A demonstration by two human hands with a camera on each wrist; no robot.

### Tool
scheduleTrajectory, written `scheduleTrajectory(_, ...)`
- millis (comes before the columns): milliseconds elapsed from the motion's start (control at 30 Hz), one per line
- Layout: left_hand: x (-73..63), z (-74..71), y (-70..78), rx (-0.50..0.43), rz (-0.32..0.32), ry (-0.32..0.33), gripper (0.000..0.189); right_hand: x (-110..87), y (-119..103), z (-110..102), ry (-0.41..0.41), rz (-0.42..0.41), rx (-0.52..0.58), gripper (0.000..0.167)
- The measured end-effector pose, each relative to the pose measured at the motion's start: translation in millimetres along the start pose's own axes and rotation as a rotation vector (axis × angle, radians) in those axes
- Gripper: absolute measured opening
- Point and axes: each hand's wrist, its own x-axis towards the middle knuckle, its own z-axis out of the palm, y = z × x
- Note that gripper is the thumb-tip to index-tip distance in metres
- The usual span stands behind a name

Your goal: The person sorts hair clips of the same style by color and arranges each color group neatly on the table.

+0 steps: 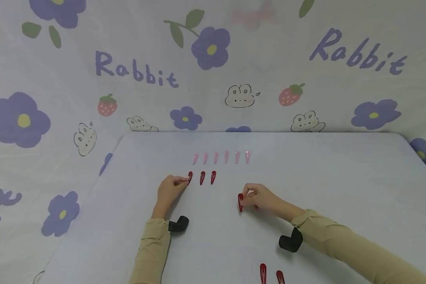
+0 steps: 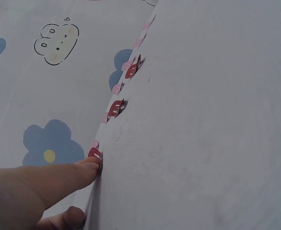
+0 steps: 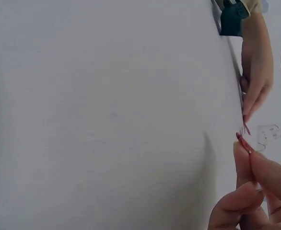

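Note:
A short row of red snap hair clips lies in the middle of the table. In the head view my left hand (image 1: 169,193) is at the leftmost red hair clip (image 1: 189,176), thumb and finger pinching it. The left wrist view shows a fingertip (image 2: 88,166) over that clip, partly hiding it. Two more red clips, one nearer (image 1: 202,178) and one farther right (image 1: 213,177), lie beside it. My right hand (image 1: 260,197) pinches another red hair clip (image 1: 240,202) between thumb and finger, its narrow end pointing down; the right wrist view shows its edge (image 3: 244,143) above the fingertips.
Behind the red row stands a row of several pink hair clips (image 1: 226,156). Two red clips (image 1: 263,273) lie near the front edge of the view. A white table (image 1: 340,169) meets a patterned cloth (image 1: 262,67) at the back. Each wrist wears a black camera (image 1: 179,224).

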Motion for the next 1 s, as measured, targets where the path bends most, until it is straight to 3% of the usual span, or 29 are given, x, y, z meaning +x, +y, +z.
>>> scheduleTrajectory(233, -0.6, 1.2, 3.6, 0.001, 0.010, 0.008, 0.017, 22.1, -8.9, 3.4, 0.164, 0.034, -0.012, 0.010)
scheduleTrajectory(467, 1.3, 1.9, 1.2, 0.026, 0.003, 0.008, 0.017, 46.5, -8.2, 11.5, 0.272, 0.039, 0.003, 0.014)
scheduleTrajectory(600, 1.3, 1.5, 1.3, 0.031, 0.004, 0.009, 0.017, 58.6, -5.2, 15.7, 0.317, 0.036, 0.037, 0.016)
scheduleTrajectory(800, 1.3, 2.4, 0.8, 0.028, 0.006, 0.015, 0.017, 70.4, -1.9, 20.6, 0.355, 0.097, 0.129, 0.016)
scheduleTrajectory(1000, 3.1, 4.0, -2.5, 0.035, -0.001, 0.020, 0.017, 80.2, -1.6, 22.0, 0.374, 0.110, 0.115, 0.013)
